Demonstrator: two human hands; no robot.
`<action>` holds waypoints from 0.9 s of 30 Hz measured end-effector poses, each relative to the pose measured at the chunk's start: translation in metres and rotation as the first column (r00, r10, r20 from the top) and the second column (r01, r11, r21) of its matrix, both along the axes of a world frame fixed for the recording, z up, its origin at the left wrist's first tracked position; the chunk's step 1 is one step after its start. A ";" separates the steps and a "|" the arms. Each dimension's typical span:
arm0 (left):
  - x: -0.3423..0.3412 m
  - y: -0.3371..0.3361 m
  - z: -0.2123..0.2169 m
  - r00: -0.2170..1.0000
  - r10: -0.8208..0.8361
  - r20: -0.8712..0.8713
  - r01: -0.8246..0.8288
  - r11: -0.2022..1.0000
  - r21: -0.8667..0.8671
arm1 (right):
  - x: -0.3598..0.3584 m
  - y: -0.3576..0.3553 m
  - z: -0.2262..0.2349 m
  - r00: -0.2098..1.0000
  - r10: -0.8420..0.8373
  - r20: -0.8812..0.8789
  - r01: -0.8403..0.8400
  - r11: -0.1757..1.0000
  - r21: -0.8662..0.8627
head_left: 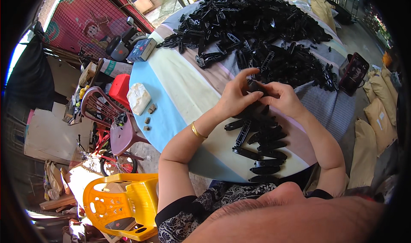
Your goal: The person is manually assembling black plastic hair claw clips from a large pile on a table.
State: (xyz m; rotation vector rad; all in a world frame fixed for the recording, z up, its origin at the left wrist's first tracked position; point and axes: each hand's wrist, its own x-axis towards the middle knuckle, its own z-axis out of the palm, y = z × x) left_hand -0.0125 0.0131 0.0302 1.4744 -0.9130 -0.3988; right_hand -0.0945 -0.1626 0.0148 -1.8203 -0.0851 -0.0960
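— Judging by the table (180,89), how far along was the work?

— Not far, I'd say. A huge heap of loose black plastic parts (252,25) covered the upper middle of the frame, spilling down toward the hands. Below the hands, in the lower middle, only a short row of black plastic pieces (261,151) lay side by side on the striped cloth, which looked like the finished lot. Against that heap, most seemed left to do.

— And the piece being worked?

— A small black plastic part (255,86) sat at the centre of the frame, between both hands, lifted just above the row.

— How were the fingers placed?

— The left hand (235,95) curled round it from the left, thumb and forefinger pinched narrow on its upper edge. The right hand (282,98) closed on it from the right, fingers folded round the far end. Both were clamped on that one part, fingertips nearly touching; much of it was hidden under them.

— Anything else nearby?

— A dark tray (353,72) at the right edge, a small white bag (138,97) at the left of the table, and a yellow plastic chair (120,200) lower left.
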 end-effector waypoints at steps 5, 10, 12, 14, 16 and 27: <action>0.012 0.020 0.028 0.959 -0.207 0.192 0.102 0.887 0.451 | 0.013 -0.026 -0.008 0.962 -0.071 0.263 0.164 0.922 -0.350; 0.011 0.015 0.024 0.868 -0.418 0.267 0.203 0.791 0.578 | 0.021 -0.019 -0.035 0.900 0.039 0.435 0.348 0.536 -0.769; 0.020 0.003 0.013 0.919 -0.159 0.361 -0.040 0.872 0.488 | 0.023 -0.019 -0.037 0.903 0.019 0.430 0.350 0.549 -0.759; 0.036 -0.012 0.003 0.882 0.112 0.457 -0.341 0.822 0.457 | 0.023 -0.016 -0.035 0.904 0.005 0.427 0.349 0.569 -0.745; 0.053 -0.028 -0.011 0.821 0.132 0.556 -0.457 0.735 0.501 | 0.022 -0.017 -0.033 0.900 -0.033 0.434 0.347 0.656 -0.670; 0.065 -0.034 -0.032 0.799 0.373 0.472 -0.557 0.754 0.348 | 0.015 -0.027 -0.019 0.841 -0.285 0.459 0.416 0.884 -0.213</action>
